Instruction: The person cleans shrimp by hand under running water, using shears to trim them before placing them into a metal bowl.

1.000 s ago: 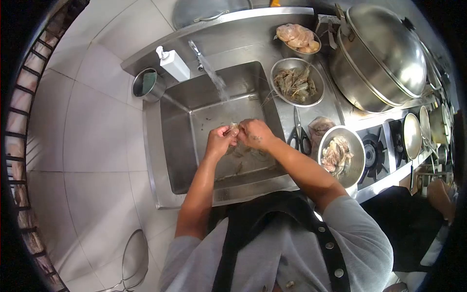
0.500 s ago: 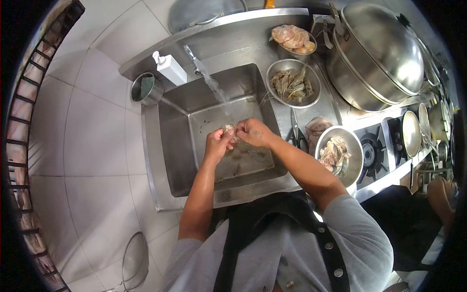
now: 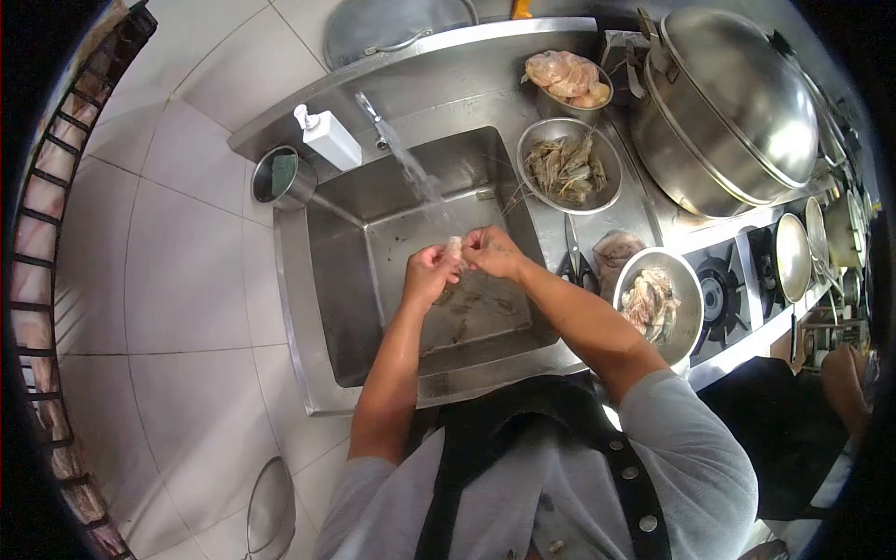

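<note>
Over the steel sink [image 3: 345, 308], my left hand [image 3: 431, 273] is closed around a pale shrimp [image 3: 455, 245] that pokes up between the fingers. My right hand [image 3: 493, 254] pinches at the same shrimp from the other side. Water streams from the faucet [image 3: 370, 109] just beyond the hands. To the right, one metal bowl [image 3: 611, 168] holds whole shrimp [image 3: 563, 170] with long feelers. A nearer bowl [image 3: 689, 299] holds pale, peeled-looking shrimp [image 3: 651, 303]. Small brownish scraps lie on the sink floor below my hands.
Scissors [image 3: 574, 257] lie between the bowls beside a plastic bag [image 3: 616, 250]. A container of raw meat [image 3: 565, 75], a large lidded pot [image 3: 719, 112] and a gas burner [image 3: 717, 294] stand right. A soap bottle [image 3: 331, 140] and steel cup [image 3: 297, 191] sit left. Another person's arm [image 3: 845, 387] shows far right.
The shrimp now stands more upright and shows more clearly above the left fingers. Both hands have stayed together over the sink. The whole view has shifted slightly.
</note>
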The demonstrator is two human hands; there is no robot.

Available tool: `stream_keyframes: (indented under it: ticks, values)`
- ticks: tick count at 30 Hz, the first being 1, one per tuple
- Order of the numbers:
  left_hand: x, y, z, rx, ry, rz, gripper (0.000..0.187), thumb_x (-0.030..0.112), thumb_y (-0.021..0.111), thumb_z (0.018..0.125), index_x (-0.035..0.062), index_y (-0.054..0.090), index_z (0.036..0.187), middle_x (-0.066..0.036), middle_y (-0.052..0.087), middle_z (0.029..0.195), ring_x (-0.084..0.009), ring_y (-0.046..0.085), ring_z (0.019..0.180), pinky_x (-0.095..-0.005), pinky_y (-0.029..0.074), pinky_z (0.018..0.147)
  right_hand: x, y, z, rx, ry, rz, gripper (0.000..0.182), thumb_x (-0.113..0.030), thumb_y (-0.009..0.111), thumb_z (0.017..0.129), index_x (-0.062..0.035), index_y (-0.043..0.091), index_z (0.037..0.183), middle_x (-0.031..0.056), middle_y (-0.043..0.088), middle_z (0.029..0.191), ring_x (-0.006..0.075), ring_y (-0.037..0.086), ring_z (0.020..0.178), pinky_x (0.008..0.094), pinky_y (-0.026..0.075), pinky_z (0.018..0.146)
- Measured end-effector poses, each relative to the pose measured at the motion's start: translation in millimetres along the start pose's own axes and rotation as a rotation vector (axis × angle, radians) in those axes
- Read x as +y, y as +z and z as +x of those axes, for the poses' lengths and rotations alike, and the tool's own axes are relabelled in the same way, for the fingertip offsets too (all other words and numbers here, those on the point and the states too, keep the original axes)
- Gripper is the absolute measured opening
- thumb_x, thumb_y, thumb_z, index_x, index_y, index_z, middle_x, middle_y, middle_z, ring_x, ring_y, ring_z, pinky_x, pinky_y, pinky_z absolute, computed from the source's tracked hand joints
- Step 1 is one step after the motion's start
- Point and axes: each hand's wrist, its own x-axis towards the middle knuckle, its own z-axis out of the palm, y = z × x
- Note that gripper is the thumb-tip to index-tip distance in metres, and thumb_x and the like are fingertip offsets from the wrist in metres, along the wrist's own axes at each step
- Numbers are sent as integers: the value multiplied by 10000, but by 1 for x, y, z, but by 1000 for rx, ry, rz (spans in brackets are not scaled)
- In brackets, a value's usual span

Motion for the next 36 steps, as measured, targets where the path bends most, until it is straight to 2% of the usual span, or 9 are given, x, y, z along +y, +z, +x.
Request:
stream_keyframes:
  ticks: [2, 6, 8, 12, 14, 18, 21, 26, 36]
  values:
    - [21, 11, -4, 43, -30, 221, 283, 258, 673, 875, -11, 632, 949, -45, 626, 778, -105, 570, 614, -250, 509, 546, 0, 4, 0, 122, -227, -128, 229, -213, 652, 781, -14, 589, 687, 60, 574, 571, 148, 520, 524, 316, 426, 529]
    - [4, 1, 13, 134, -81, 27, 296, 260, 715, 841, -11, 638, 934, -38, 619, 770, -109, 574, 614, -257, 521, 540, -15, 8, -1, 168, -200, -170, 209, -179, 630, 802, 1, 600, 699, 34, 552, 581, 111, 480, 556, 311, 415, 539]
    - [2, -1, 15, 139, -59, -31, 283, 243, 718, 838, -13, 637, 927, -38, 620, 771, -111, 579, 612, -263, 522, 522, -20, 7, -1, 171, -227, -197, 214, -197, 638, 797, -10, 604, 699, 127, 556, 572, 201, 520, 517, 346, 428, 537]
    - [4, -3, 21, 157, -45, -67, 220, 167, 706, 829, -20, 632, 920, -43, 624, 778, -114, 584, 616, -264, 524, 522, -23, 5, 3, 191, -245, -167, 204, -192, 632, 808, -8, 615, 720, 134, 556, 577, 213, 520, 519, 361, 428, 539]
    - [7, -2, 26, 207, -47, -6, 141, 72, 661, 802, -21, 626, 902, -45, 627, 776, -120, 587, 611, -262, 516, 516, -25, 2, 9, 162, -195, -166, 224, -190, 620, 829, 0, 606, 711, 51, 562, 570, 114, 483, 538, 312, 418, 529]
    - [27, 5, 32, 243, -35, 115, 121, 18, 622, 770, -23, 618, 884, -48, 631, 771, -126, 591, 606, -267, 509, 510, -32, -3, 23, 130, -208, -128, 192, -168, 618, 817, -7, 612, 713, 70, 577, 578, 120, 500, 536, 312, 426, 532]
    - [25, 1, 47, 233, 55, 65, 102, 14, 607, 775, -12, 617, 873, -51, 630, 750, -131, 582, 582, -277, 494, 496, -41, -8, 35, 162, -293, -318, 177, -165, 621, 806, -15, 616, 712, 85, 587, 587, 126, 523, 541, 313, 435, 538]
    - [11, -25, 87, 188, -64, -309, 117, 50, 562, 790, -15, 591, 883, -73, 613, 740, -155, 587, 563, -287, 477, 462, -61, -1, 63, 205, -320, -386, 187, -186, 640, 746, -13, 611, 684, 99, 583, 577, 138, 505, 528, 331, 433, 533]
    - [1, -57, 154, 119, -69, -445, 93, 67, 532, 794, 58, 592, 864, -52, 605, 737, -168, 591, 604, -309, 460, 466, -57, 9, 135, 324, -129, -256, 292, -277, 648, 754, -4, 611, 657, 159, 566, 565, 197, 524, 512, 362, 436, 523]
